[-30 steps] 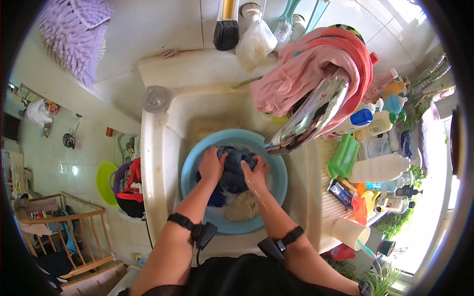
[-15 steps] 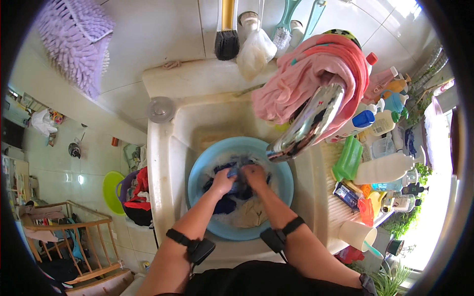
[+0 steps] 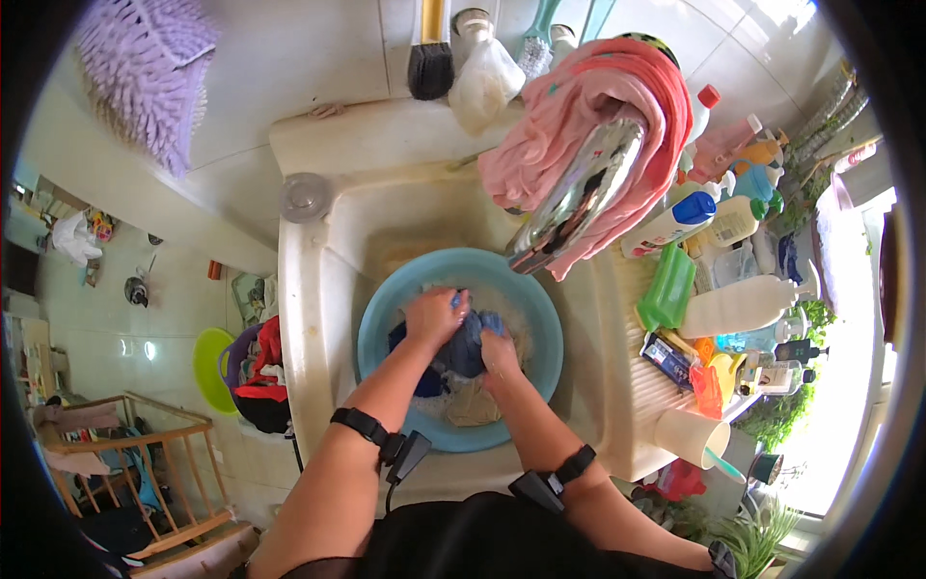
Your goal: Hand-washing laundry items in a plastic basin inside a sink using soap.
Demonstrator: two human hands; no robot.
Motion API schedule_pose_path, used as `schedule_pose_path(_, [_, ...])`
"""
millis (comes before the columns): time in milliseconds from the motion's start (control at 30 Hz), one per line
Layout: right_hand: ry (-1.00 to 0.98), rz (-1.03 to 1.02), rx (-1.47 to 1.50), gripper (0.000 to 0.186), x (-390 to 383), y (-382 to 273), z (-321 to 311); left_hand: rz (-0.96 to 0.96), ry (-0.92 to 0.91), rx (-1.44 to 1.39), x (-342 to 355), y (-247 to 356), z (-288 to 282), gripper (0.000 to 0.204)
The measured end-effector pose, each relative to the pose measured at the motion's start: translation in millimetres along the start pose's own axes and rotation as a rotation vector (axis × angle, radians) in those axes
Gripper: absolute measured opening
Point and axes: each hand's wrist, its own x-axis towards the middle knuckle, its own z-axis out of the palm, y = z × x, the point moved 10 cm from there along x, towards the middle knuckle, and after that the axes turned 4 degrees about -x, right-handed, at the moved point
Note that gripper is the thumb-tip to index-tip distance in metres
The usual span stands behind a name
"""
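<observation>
A light blue basin (image 3: 545, 372) stands in the sink, holding soapy water and clothes. My left hand (image 3: 434, 317) is closed on one part of a blue cloth (image 3: 464, 347), with a bit of it showing at the fingertips. Across the cloth, my right hand (image 3: 499, 349) grips the other side, its fingers partly hidden behind the fabric. The cloth bunches between both hands, over the water. Below it, a darker navy cloth (image 3: 429, 384) and a beige cloth (image 3: 474, 403) lie wet in the suds.
A chrome faucet (image 3: 584, 193) draped with pink towels (image 3: 540, 154) overhangs the basin's far right rim. Bottles, a green plastic container (image 3: 667, 289) and a white cup (image 3: 687, 436) crowd the right ledge. A clear round lid (image 3: 306, 197) sits on the sink's left corner.
Both hands have turned and spread slightly apart, the left now farther than the right. More of the blue cloth shows, raised between them. The view has shifted slightly.
</observation>
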Motion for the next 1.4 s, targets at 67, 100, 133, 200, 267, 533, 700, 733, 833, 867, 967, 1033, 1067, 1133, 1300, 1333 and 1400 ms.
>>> schedule_pose_path(67, [0.247,-0.449,-0.797,0.058,10.6,-45.2,-5.8,-0.102,-0.022,0.008,-7.7,-20.2,2.0,0.024])
schedule_pose_path(100, [0.233,-0.556,-0.907,0.065,18.1,-47.3,-4.9,-0.218,-0.032,0.014,-17.0,-35.0,5.2,0.026])
schedule_pose_path(133, [0.226,-0.561,-0.898,0.065,19.2,-44.1,-4.0,-0.198,-0.041,0.050,-30.3,-45.5,12.8,0.027])
schedule_pose_path(200, [0.285,-0.669,-1.597,0.066,14.6,-38.4,13.8,-0.196,-0.239,0.109,-54.1,-52.1,40.5,0.029])
schedule_pose_path(267, [0.231,-0.600,-1.728,0.067,46.8,-17.9,0.6,-0.058,-0.391,0.264,-68.8,-37.0,59.8,0.032])
schedule_pose_path(533, [-0.165,-0.608,-1.776,0.098,-7.2,-67.8,42.0,-0.013,-0.639,0.232,-36.8,7.5,16.6,0.027])
schedule_pose_path(700, [-0.544,-1.214,-0.979,0.081,-78.4,-95.0,72.9,0.218,-0.637,-0.034,-18.6,104.3,-53.4,0.024])
schedule_pose_path(733, [-0.554,-1.210,-0.969,0.081,-91.3,-95.4,77.4,0.236,-0.581,-0.171,-10.6,116.2,-72.7,0.022])
schedule_pose_path(833, [-0.677,-0.676,-0.549,0.047,-93.6,-79.6,83.2,-0.058,-0.556,-0.611,5.4,113.5,-97.5,0.021])
schedule_pose_path(867, [-0.675,-0.680,-0.543,0.047,-94.5,-78.5,82.2,-0.418,-0.589,-0.709,-1.7,100.5,-100.7,0.025])
schedule_pose_path(967, [-0.651,-0.434,-0.241,0.041,-87.5,-72.5,77.9,-0.618,-0.364,-1.120,-3.1,67.7,-110.8,0.041])
schedule_pose_path(1033, [-0.748,-0.232,-0.197,0.039,-89.4,-66.2,83.2,-0.117,-0.344,-0.780,-4.7,72.8,-128.2,0.048])
schedule_pose_path(1067, [-0.828,-0.028,-0.149,0.037,-91.7,-55.4,84.8,0.366,-0.315,-0.419,-18.4,108.5,-140.0,0.056])
schedule_pose_path(1133, [-0.894,0.029,-0.134,0.033,-92.9,-58.2,86.8,0.541,-0.412,0.107,-50.3,125.5,-122.6,0.070])
schedule_pose_path(1300, [-1.191,0.212,-0.417,0.023,-136.2,-47.3,107.7,1.003,-0.043,-0.125,-59.1,137.0,-139.1,0.052])
schedule_pose_path(1333, [-1.236,0.227,-0.497,0.024,-144.6,-43.6,106.8,1.006,-0.046,-0.134,-54.1,137.8,-140.5,0.052])
schedule_pose_path(1400, [-1.135,0.226,-0.557,0.028,-146.9,-45.6,99.6,1.018,-0.118,0.053,-47.4,139.3,-130.8,0.043])
